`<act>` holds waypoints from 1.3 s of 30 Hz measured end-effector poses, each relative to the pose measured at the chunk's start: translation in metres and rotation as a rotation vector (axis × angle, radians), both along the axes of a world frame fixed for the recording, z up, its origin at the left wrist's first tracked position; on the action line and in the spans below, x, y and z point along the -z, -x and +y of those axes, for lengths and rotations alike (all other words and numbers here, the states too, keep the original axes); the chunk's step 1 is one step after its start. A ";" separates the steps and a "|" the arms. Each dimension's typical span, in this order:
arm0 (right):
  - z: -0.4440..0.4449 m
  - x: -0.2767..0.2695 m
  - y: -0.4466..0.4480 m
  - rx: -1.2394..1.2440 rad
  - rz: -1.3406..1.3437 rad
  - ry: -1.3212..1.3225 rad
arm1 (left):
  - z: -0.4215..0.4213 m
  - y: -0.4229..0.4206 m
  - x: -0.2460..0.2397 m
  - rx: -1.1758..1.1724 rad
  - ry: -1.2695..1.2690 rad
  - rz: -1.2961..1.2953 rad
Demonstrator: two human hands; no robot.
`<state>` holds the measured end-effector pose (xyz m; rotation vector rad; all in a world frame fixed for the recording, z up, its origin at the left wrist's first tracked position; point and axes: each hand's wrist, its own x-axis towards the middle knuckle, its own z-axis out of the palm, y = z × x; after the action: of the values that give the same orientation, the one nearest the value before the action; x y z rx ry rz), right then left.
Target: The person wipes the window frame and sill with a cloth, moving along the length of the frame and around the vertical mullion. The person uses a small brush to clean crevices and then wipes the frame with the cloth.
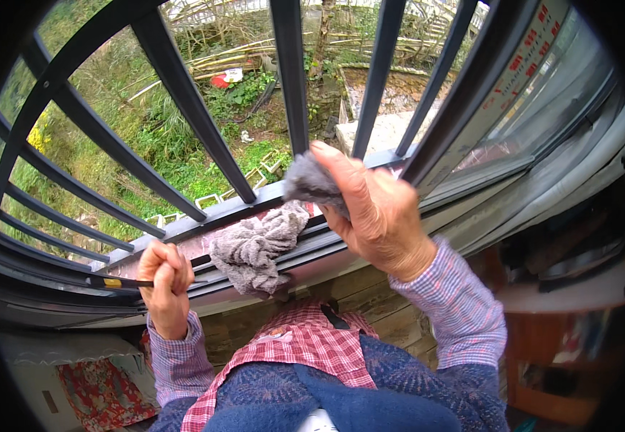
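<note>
My right hand (377, 216) grips a bunched grey cloth (315, 181) beside the lower end of a dark metal window bar (293, 81). The cloth is slightly blurred. My left hand (166, 283) is closed around a thin black-handled tool (126, 283) with a yellow band; a narrow tip shows to the right of the fist, and its kind is unclear. Between the hands, a second crumpled grey cloth (258, 245) lies over the sliding-window track (312, 240) and the sill.
Dark railing bars rise from a bottom rail (226, 212) beyond the hands. A glass window panel (539, 102) and a pale curtain (555, 189) are at the right. Outside, far below, is a planted slope (166, 135). A wooden cabinet (566, 356) stands at the lower right.
</note>
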<state>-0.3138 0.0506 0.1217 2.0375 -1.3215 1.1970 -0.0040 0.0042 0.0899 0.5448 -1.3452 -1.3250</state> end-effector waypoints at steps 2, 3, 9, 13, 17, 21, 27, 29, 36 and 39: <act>0.008 0.027 -0.005 0.002 -0.238 -0.330 | 0.005 -0.009 0.010 -0.017 -0.085 0.022; 0.010 0.041 -0.004 0.031 -0.338 -0.501 | 0.008 -0.011 0.015 -0.022 -0.100 0.073; 0.030 0.093 0.038 -0.016 -1.112 -0.615 | 0.025 0.008 0.028 0.122 -0.342 0.052; 0.038 0.096 0.041 -0.086 -1.381 -0.616 | 0.031 0.015 0.033 0.221 -0.442 0.011; 0.052 0.095 0.013 -0.043 -1.136 -0.582 | 0.024 0.005 0.043 0.358 -0.454 -0.012; 0.093 0.129 -0.015 0.108 -1.119 -0.675 | 0.025 0.011 0.062 0.590 -0.448 -0.056; 0.205 0.189 -0.029 0.470 -1.473 -0.582 | 0.028 0.028 0.068 0.766 -0.443 -0.360; 0.233 0.203 -0.040 0.455 -1.604 -0.438 | 0.032 0.031 0.066 0.841 -0.419 -0.353; 0.315 0.319 -0.042 0.593 -1.809 -0.228 | 0.093 0.035 0.062 0.799 -0.396 -0.394; 0.413 0.397 -0.040 1.004 -1.957 -0.195 | 0.136 0.044 0.068 0.762 -0.429 -0.478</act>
<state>-0.2740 0.4632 -0.2756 -0.6599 -2.5217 2.2892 -0.0484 0.1398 0.0218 0.6998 -1.7581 -2.2401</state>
